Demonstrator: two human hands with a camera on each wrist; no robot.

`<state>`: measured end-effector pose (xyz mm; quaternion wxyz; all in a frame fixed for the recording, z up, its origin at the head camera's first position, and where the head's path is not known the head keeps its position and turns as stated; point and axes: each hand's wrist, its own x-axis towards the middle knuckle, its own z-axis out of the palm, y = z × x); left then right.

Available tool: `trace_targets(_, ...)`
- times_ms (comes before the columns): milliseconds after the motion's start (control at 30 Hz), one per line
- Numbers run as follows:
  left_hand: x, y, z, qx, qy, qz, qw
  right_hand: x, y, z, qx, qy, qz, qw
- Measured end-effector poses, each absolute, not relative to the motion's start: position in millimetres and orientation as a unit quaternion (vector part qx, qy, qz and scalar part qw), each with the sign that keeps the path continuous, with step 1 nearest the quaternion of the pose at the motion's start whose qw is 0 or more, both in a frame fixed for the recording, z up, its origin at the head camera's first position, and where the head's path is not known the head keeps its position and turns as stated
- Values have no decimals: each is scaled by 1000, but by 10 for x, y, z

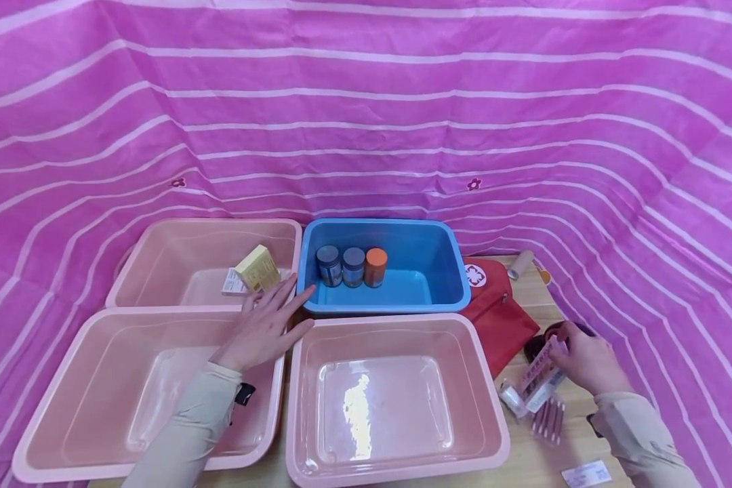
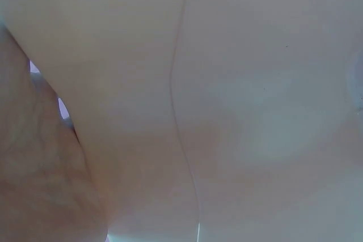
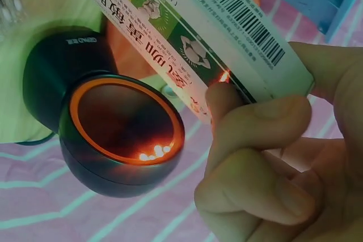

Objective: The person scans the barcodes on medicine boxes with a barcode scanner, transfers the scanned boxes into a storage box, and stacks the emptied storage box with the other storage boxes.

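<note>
My right hand point(image 1: 592, 362) pinches a slim medicine carton point(image 3: 164, 26) between thumb and fingers, the barcode on one side visible in the right wrist view. Beside the carton stands a black barcode scanner point(image 3: 42, 80), its round window ringed in glowing orange; in the head view the hand partly covers it. My left hand point(image 1: 262, 332) is spread with fingers extended over the meeting rims of the bins, holding nothing. In the left wrist view, part of that hand point(image 2: 39, 162) shows against a pale pink bin wall point(image 2: 255, 83).
A blue bin point(image 1: 381, 308) holds several capped jars. Pink bins surround it; the back-left one point(image 1: 158, 271) contains a yellow box point(image 1: 258, 270) and a white box. At right lie a red pouch point(image 1: 494, 305), a clear vial point(image 1: 512, 400), a swab pack point(image 1: 547, 421) and a white packet point(image 1: 585, 474).
</note>
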<state>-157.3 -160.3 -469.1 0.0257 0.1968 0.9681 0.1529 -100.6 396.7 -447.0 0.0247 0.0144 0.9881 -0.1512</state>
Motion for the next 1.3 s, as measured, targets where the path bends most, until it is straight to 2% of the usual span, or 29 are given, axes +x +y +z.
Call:
trace_targets(267,-1587,-1598,-4687,196,969,151,26,-1027,4029,-4513,43,987,-142,59)
trace_targets(600,-1591,-1602,-4673,194,969,151,24,-1038,4076,-4544,50,989,-134,45)
trace_targets(1000,-1586,-1595,-4668,190,970,147,31,-1021,3981,-4508,39,988,-141,57)
trace_targets(1300,-1588,-1600,-4684,191,969,151,34,-1019,3818,-4391,10,988,-152,20)
